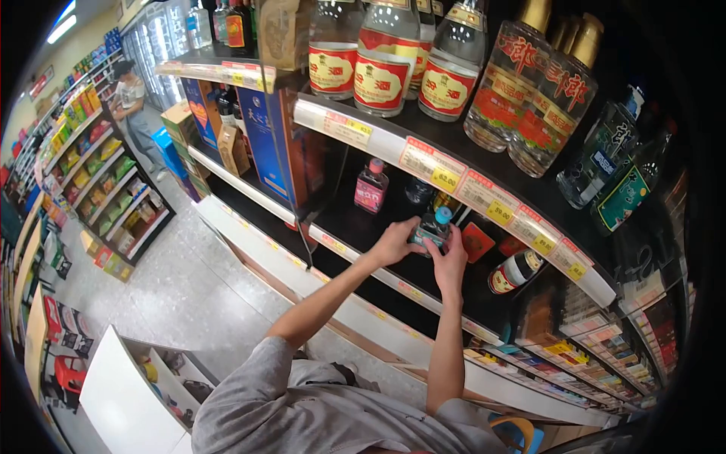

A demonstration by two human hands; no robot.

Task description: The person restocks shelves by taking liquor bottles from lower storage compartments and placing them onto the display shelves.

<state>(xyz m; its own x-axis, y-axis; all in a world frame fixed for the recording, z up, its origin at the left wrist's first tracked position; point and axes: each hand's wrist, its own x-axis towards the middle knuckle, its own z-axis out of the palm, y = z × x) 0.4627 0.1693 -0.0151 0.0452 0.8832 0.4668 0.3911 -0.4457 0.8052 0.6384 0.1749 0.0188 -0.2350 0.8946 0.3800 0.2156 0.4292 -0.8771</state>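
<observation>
A small clear bottle with a light-blue cap (pixel 432 229) is between my two hands, above the lower shelf. My left hand (pixel 397 242) grips its left side, and my right hand (pixel 449 256) wraps its right side with the thumb across the front. Left of them, a small pink-labelled bottle with a pink cap (pixel 370 187) stands upright on the shelf. A dark bottle (pixel 417 189) shows behind my hands, partly hidden. To the right, a white-capped bottle with a red and cream label (pixel 516 271) leans or looks tilted, near a red box (pixel 477 241).
Large red-labelled liquor bottles (pixel 383 68) and gold-capped bottles (pixel 522 91) crowd the upper shelf, whose price-tag edge (pixel 435 163) overhangs my hands. A blue box (pixel 265 144) stands left. Across the tiled floor (pixel 178 280) are a snack rack (pixel 113 189) and another person (pixel 132 106).
</observation>
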